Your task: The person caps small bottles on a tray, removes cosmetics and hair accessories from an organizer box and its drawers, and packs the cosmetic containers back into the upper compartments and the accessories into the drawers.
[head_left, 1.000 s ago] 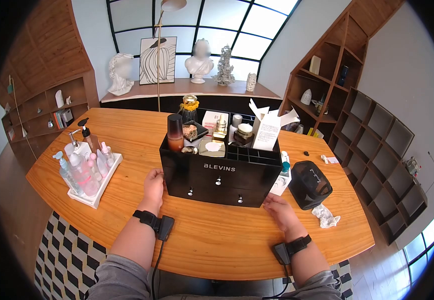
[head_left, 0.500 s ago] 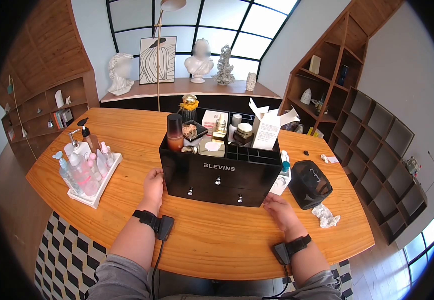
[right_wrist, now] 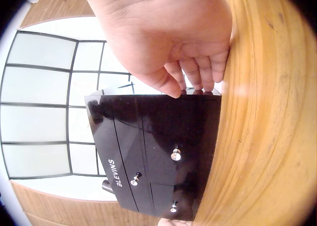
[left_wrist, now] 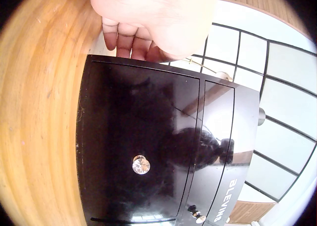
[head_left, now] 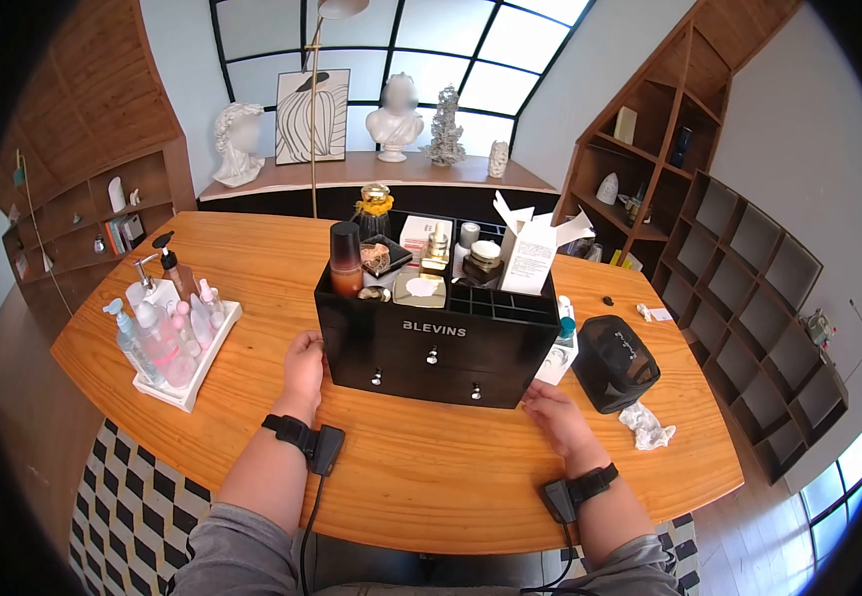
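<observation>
A glossy black cosmetics organizer (head_left: 401,358) with crystal drawer knobs stands on the wooden table, its drawers closed. My left hand (head_left: 304,370) rests against its left side, low down. In the left wrist view the fingers (left_wrist: 125,40) reach along that side, their tips hidden behind the front edge. At the opposite side, my right hand (right_wrist: 173,43) touches the lower corner with fairly straight fingers, its thumb by the front edge. On top sit a brown bottle (head_left: 346,260), a dark cream jar (head_left: 484,260), a gold-capped bottle (head_left: 437,250) and an opened white carton (head_left: 528,260).
At the left, a white tray (head_left: 190,400) carries several pump and pink bottles. A black mesh pouch (head_left: 615,366), a crumpled tissue (head_left: 646,427) and a white box (head_left: 556,364) lie right of the organizer. A yellow-ribboned bottle (head_left: 375,209) stands behind it.
</observation>
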`<action>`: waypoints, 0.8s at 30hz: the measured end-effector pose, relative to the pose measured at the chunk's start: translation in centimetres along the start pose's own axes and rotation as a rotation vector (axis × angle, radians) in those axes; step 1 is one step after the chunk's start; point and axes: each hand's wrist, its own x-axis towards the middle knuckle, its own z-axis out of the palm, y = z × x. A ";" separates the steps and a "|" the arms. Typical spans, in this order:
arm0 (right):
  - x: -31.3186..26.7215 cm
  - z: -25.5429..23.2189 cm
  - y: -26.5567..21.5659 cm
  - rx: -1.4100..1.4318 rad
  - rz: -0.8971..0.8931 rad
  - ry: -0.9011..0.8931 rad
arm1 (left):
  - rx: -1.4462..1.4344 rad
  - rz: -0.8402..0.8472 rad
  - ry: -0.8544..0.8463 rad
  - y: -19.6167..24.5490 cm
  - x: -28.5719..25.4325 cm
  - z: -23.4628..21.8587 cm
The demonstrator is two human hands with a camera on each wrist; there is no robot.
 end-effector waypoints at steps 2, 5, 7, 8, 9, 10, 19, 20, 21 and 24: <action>0.2 -0.2 0.0 0.004 -0.004 -0.012 | 0.010 -0.004 0.003 0.6 -0.2 0.3; 0.4 -0.5 0.5 0.009 -0.002 0.009 | 0.013 -0.005 0.008 0.6 -0.3 0.3; 0.5 -0.5 0.5 0.007 0.004 0.025 | 0.008 -0.003 0.011 0.6 -0.3 0.3; 0.5 -0.5 0.1 0.012 0.006 0.024 | 0.011 -0.001 0.011 1.0 -0.2 0.6; 0.4 -0.4 0.1 0.010 0.004 0.030 | 0.006 0.001 0.010 0.9 -0.2 0.5; 0.3 -0.3 0.1 0.009 0.003 0.035 | 0.006 0.000 0.010 0.9 -0.2 0.5; 0.6 -0.5 0.0 0.007 0.001 0.016 | 0.022 0.013 0.014 1.7 -0.5 0.9; 0.7 -0.7 0.1 0.007 0.001 0.016 | 0.016 0.014 0.013 1.7 -0.5 1.0; 0.8 -0.8 0.2 0.009 -0.001 0.009 | 0.010 0.015 0.012 1.7 -0.5 1.0; 0.8 -0.7 -0.2 0.013 -0.002 0.003 | 0.010 0.016 0.010 1.4 0.2 0.9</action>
